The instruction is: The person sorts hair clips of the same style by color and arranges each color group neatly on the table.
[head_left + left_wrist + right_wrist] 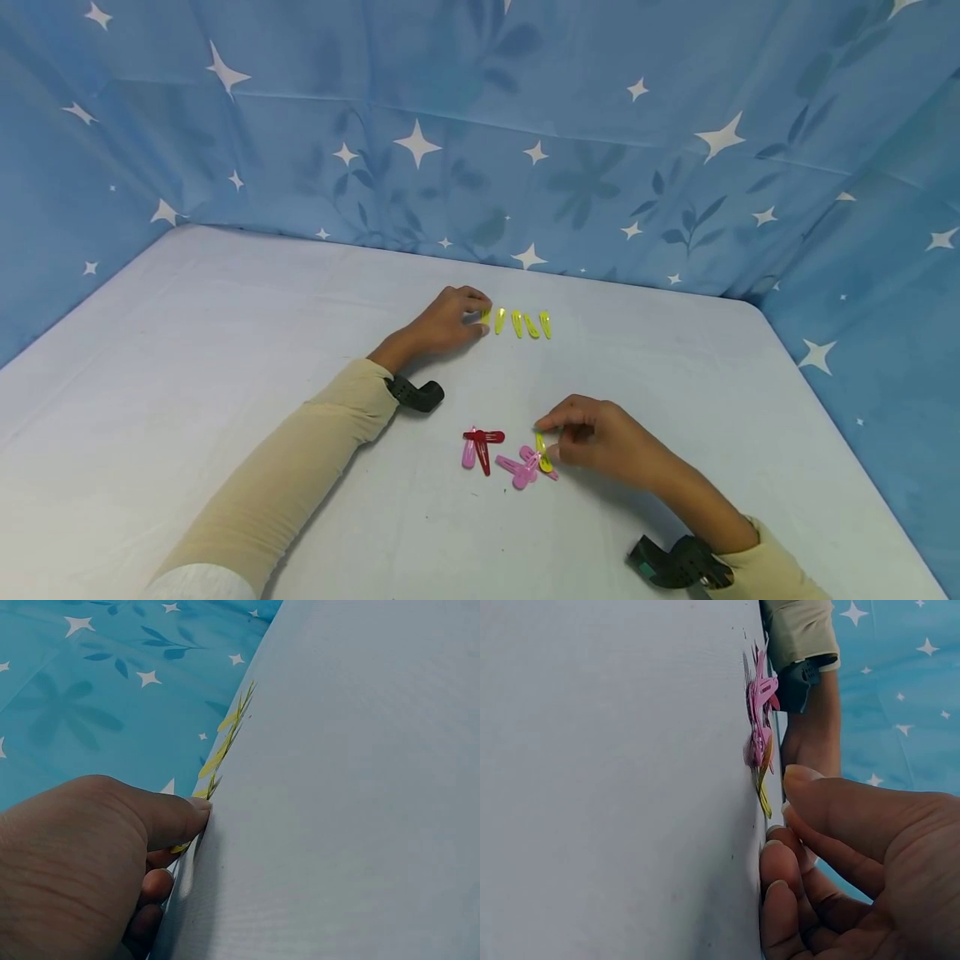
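Note:
Toward the back of the white table, several yellow snap hair clips stand side by side in a row. My left hand pinches the leftmost yellow clip between thumb and fingers, partly hiding it. Nearer the front, my right hand reaches in from the right, thumb and forefinger beside another yellow clip. That clip lies over a small heap of pink hair clips; in the right wrist view, the thumb is a little away from it.
Left of the pink heap, red hair clips overlap a pink clip. A blue curtain with white stars hangs behind the table. Each wrist wears a dark camera mount, such as the left one.

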Motion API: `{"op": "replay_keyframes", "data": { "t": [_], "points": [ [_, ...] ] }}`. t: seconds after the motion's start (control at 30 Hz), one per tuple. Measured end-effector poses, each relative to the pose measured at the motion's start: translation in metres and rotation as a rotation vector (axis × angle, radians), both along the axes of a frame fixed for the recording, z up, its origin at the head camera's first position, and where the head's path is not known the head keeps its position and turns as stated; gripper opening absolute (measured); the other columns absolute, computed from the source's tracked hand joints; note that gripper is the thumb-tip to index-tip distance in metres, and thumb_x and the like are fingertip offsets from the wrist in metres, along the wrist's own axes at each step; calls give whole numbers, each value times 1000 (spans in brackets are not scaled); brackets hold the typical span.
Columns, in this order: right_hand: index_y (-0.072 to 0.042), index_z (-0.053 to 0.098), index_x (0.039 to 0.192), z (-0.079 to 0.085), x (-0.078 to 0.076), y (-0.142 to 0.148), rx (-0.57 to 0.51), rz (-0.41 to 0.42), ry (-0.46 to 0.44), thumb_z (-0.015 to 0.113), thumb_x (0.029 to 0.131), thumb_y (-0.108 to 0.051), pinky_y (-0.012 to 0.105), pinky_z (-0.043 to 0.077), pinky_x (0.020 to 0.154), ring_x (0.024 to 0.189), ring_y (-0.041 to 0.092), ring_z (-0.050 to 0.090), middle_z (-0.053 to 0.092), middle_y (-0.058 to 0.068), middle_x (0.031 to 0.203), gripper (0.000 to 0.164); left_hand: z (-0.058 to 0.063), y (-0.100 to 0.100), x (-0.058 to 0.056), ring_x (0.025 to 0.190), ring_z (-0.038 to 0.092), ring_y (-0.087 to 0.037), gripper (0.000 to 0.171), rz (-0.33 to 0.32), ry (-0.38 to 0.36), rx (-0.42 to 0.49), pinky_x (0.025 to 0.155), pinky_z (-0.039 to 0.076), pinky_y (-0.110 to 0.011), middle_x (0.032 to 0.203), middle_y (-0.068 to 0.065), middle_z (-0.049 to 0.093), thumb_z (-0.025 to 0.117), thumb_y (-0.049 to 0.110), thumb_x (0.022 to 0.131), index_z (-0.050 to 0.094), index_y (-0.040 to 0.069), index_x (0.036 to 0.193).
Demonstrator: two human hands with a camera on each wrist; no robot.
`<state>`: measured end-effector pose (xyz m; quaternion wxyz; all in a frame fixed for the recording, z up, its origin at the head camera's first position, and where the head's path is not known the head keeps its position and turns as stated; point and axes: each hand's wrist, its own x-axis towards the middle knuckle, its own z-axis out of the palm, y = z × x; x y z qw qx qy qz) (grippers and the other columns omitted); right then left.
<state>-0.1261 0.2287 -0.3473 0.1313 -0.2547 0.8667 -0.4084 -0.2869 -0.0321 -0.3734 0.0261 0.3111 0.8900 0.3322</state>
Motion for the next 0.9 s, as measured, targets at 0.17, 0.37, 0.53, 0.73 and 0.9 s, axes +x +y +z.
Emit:
{"op": "replay_keyframes", "data": {
  "t": [0.17, 0.37, 0.53, 0.73, 0.9],
  "points": [
    [-7, 72, 112, 1, 3, -3, 18, 0, 16, 79, 81, -7, 26, 51, 70, 79, 16, 57, 61, 1, 97, 32, -1, 0, 1, 127, 40, -30, 44, -7, 19, 7, 105, 33, -41, 136, -13, 51, 63, 15, 95, 56, -2, 135],
    [-10, 72, 114, 1, 5, -8, 83, -32, 54, 79, 79, -2, 25, 50, 68, 79, 16, 54, 58, -2, 95, 36, 0, 0, -1, 127, 41, -30, 44, -3, 21, -10, 105, 34, -40, 137, -13, 51, 64, 16, 95, 56, 0, 135],
    [-11, 73, 112, 2, 5, -10, 107, -56, 47, 79, 79, -2, 25, 49, 68, 80, 17, 54, 57, -2, 94, 35, -1, 0, -3, 127, 41, -28, 44, 9, 23, -33, 105, 34, -40, 137, -11, 51, 64, 18, 95, 56, 2, 135],
    [-14, 71, 109, 2, 6, -11, 79, -67, 25, 79, 80, -2, 25, 49, 68, 81, 19, 53, 56, 1, 103, 33, 0, 0, -2, 126, 41, -28, 44, 10, 11, -34, 104, 34, -39, 137, -11, 51, 64, 18, 95, 56, 2, 135],
    [-15, 69, 107, 2, 7, -11, 54, -74, 23, 78, 80, -1, 26, 49, 69, 84, 20, 52, 57, 1, 109, 32, 0, 1, -2, 127, 41, -29, 44, 2, 15, -26, 105, 33, -40, 137, -11, 52, 65, 18, 95, 57, 2, 135]
  ]
}}
